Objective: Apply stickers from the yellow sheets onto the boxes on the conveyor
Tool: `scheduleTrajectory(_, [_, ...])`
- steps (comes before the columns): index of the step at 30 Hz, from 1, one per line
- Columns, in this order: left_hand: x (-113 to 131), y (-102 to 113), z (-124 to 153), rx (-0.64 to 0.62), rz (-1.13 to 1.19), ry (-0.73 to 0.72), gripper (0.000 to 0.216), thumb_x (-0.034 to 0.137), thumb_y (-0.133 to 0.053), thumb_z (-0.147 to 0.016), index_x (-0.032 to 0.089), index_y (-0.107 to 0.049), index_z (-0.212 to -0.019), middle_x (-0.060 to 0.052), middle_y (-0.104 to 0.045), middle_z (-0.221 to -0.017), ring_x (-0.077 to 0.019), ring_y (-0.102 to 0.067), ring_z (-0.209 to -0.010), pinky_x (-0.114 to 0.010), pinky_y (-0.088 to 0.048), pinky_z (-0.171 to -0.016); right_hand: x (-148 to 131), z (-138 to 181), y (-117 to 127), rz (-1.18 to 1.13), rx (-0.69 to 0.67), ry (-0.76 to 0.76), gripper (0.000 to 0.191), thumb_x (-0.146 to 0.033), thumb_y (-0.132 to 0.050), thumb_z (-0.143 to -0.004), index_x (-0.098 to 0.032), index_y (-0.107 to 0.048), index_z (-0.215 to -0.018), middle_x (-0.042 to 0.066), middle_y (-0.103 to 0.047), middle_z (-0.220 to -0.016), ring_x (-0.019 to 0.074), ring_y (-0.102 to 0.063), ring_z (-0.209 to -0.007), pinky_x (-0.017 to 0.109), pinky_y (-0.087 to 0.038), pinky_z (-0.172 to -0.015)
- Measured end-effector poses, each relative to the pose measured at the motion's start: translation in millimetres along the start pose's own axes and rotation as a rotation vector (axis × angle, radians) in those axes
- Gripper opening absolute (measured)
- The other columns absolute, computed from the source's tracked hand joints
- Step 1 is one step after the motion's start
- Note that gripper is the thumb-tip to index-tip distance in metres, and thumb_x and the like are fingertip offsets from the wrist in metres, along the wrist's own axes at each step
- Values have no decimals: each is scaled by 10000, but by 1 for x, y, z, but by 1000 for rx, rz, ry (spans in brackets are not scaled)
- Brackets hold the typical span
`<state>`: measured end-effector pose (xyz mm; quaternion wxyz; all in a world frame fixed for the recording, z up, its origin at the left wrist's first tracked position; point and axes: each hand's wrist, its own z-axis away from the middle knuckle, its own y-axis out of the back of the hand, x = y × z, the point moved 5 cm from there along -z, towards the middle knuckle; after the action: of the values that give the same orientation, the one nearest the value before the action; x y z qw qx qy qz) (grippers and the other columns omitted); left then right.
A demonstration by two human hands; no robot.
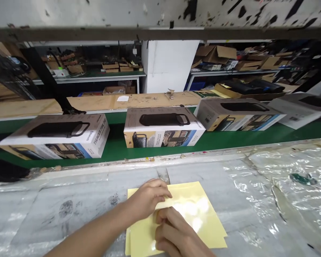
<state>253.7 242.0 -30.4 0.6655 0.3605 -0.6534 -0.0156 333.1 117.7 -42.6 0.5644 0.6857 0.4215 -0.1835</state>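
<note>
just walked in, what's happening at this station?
A person is working a stack of glossy yellow sheets on a plastic-covered bench. The left hand presses on the top of the stack while the right hand fingers a sheet near its middle, apparently picking at it. Behind the bench, three printed retail boxes sit on a green conveyor belt: left box, middle box, right box.

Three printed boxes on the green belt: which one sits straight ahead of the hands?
The middle box, directly beyond both hands on the yellow sheets. The left box sits off to the left, the right box farther off to the right.
</note>
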Motion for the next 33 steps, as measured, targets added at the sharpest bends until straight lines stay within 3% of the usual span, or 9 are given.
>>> scheduleTrajectory(6, [6, -22, 12, -151, -433, -145, 185, 123, -584, -956, 236, -726, -993, -63, -692, -1113, -242, -617, -1034, -354, -480, -872, 0, -33, 77, -621, -74, -319, 135, -258, -756, -871, -242, -691, -754, 22, -673, -847, 196, -671, -832, 306, -549, -764])
scheduleTrajectory(9, [22, -12, 5, -235, -486, -203, 316, 79, -509, -940, 246, -704, -1125, -56, -720, -1030, -238, -649, -952, -341, -488, -823, 16, -63, 119, -683, -43, -400, 184, -343, -791, -845, -221, -688, -752, 15, -666, -753, 173, -638, -708, 292, -527, -666])
scheduleTrajectory(11, [38, 22, -23, -144, -395, -220, 360, 84, -475, -936, 262, -703, -1150, -41, -736, -1027, -221, -669, -927, -319, -503, -835, 32, -88, 148, -605, 58, -369, 198, -373, -805, -826, -218, -690, -783, 20, -668, -754, 171, -630, -686, 296, -523, -641])
scheduleTrajectory(13, [48, 80, -71, 107, -305, -177, 314, 143, -476, -961, 268, -711, -1127, -41, -738, -1070, -216, -678, -960, -308, -511, -877, 47, -115, 173, -524, 162, -303, 225, -385, -819, -802, -224, -697, -903, 23, -675, -769, 183, -640, -696, 304, -525, -629])
scheduleTrajectory(15, [45, 143, -128, 392, -292, -100, 192, 209, -599, -927, 252, -721, -1069, -64, -722, -1115, -244, -664, -1029, -324, -500, -943, 62, -145, 193, -456, 243, -239, 333, -385, -824, -781, -223, -679, -1033, 31, -685, -797, 197, -651, -716, 310, -523, -621])
scheduleTrajectory(17, [29, 190, -186, 506, -336, 2, 200, 200, -689, -862, 232, -710, -1059, -93, -676, -1253, -274, -623, -1176, -340, -461, -1034, 79, -178, 209, -397, 299, -193, 393, -382, -808, -772, -210, -656, -1090, 46, -697, -826, 210, -661, -732, 313, -516, -614])
scheduleTrajectory(22, [-34, 229, -261, 418, -556, 394, 52, 210, -634, -908, 184, -672, -931, -149, -691, -1221, -349, -556, -1314, -465, -372, -1132, 124, -276, 228, -211, 329, -46, 339, -348, -753, -743, -211, -646, -1034, 21, -684, -782, 202, -642, -706, 317, -499, -650])
scheduleTrajectory(27, [-56, 223, -256, 319, -731, 477, 200, 192, -442, -999, 170, -611, -1103, -167, -704, -1190, -341, -630, -1188, -472, -412, -1053, 160, -354, 223, -73, 242, 32, 280, -223, -698, -717, -212, -622, -986, -20, -637, -739, 185, -619, -714, 293, -487, -673])
scheduleTrajectory(33, [-60, 226, -254, 278, -839, 485, 240, 194, -398, -1019, 182, -569, -1188, -152, -687, -1240, -321, -630, -1184, -427, -438, -993, 175, -383, 205, 23, 150, 1, 304, -131, -689, -724, -216, -612, -1006, -40, -629, -735, 172, -614, -722, 274, -485, -696])
